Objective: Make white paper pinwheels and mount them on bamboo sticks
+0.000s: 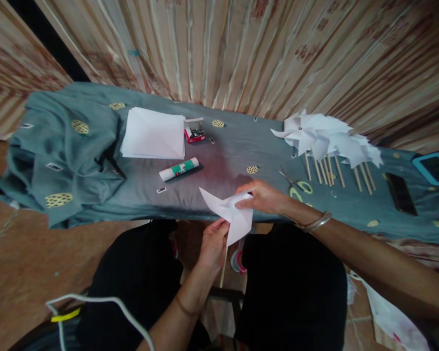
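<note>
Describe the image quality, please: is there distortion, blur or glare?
Head view: strong wide-angle bending curves the curtain and the cloth-covered table; light is dim and warm; the paper pinwheel in both hands looks soft, slightly blurred; mild overexposure whitens the finished pinwheels.

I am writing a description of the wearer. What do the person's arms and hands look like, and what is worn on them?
Both forearms are bare, with no sleeves or gloves. The right hand has a silver metal bangle at the wrist. The left hand has a thin dark band around the wrist.
</note>
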`<state>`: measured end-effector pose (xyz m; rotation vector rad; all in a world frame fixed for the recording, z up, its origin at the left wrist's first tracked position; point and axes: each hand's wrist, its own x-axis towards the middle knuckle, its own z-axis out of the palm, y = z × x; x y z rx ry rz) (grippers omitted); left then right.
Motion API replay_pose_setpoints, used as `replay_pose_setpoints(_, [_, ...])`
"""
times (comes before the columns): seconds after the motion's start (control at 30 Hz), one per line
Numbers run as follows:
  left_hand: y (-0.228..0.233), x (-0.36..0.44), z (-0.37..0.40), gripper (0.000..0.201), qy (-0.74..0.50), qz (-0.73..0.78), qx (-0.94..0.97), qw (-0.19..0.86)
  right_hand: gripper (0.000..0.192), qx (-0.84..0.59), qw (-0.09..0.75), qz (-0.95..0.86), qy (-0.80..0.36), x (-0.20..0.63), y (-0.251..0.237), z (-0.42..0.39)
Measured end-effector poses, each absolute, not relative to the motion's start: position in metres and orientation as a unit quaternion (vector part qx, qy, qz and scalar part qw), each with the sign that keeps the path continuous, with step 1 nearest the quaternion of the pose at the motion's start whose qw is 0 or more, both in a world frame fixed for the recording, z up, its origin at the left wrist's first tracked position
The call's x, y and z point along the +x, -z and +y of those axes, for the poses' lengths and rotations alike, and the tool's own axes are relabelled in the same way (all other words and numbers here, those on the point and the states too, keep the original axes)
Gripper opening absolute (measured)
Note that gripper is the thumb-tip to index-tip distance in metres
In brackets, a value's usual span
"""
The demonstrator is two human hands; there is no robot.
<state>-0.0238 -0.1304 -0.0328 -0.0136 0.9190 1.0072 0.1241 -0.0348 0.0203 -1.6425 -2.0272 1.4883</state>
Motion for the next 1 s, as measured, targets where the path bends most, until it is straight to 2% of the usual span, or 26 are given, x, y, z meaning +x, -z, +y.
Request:
replay_pose_setpoints(0.3, [0.037,-0.021,-0.132,0.042,-0.454,0.437,-0.013,0.776,0.015,-0.513,0.023,-0.716,-0.473,0.126,-0.021,-0.026])
replay_pose_setpoints(0.5, [0.038,-0.021,-0.135,0.041,-0.437,0.437,-0.009,0.786,0.01,-0.512,-0.017,-0.749,-0.42,0.124,-0.024,-0.021])
replay_pose_setpoints(0.73, [0.033,-0.021,-0.132,0.042,-0.429,0.441,-0.028,0.788,0.007,-0.496,-0.008,-0.75,-0.438,0.123,-0.027,-0.019])
replay_pose_setpoints(0.9, [0.037,-0.021,-0.134,0.033,-0.436,0.447,0.006,0.781,0.015,-0.484,0.027,-0.738,-0.469,0.128,-0.027,-0.026])
replay_pose_setpoints(1.0, [0.041,-0.021,-0.135,0.027,-0.44,0.462,0.023,0.77,0.015,-0.482,0.051,-0.754,-0.443,0.131,-0.031,-0.041])
